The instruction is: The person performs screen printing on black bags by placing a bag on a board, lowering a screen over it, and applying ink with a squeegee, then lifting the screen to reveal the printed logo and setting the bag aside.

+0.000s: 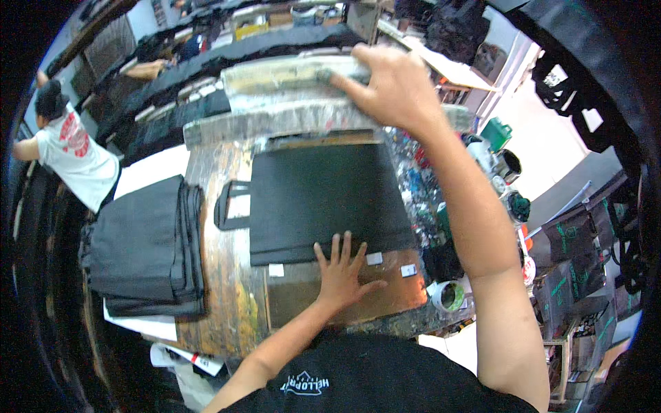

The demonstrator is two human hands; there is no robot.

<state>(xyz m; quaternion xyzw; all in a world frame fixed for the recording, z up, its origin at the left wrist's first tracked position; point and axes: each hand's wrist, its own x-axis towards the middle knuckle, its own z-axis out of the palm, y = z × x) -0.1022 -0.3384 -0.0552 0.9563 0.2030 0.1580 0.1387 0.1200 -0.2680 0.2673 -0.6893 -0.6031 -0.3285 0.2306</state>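
At the far left, a co-worker in a white T-shirt (79, 162) was visible. Nearer, a stack of black fabric bags (138, 241) lay over white sheets (155, 172) on the paint-stained tabletop (227, 299). To its right, a single black tote bag (323, 193) lay flat, its handle (233, 224) pointing left and its near edge beside white tabs (276, 270) on a brown board (296, 299). The left hand (341, 279) had its fingers spread open, their tips on the bag's near edge. Beyond the bag, the right hand (399, 89) gripped the far edge of a paint-smeared frame (275, 124), fingers curled over it. Farther right stood a tub of green paint (450, 296) and a green container (497, 134), with dark green-printed fabric (568, 237) past them
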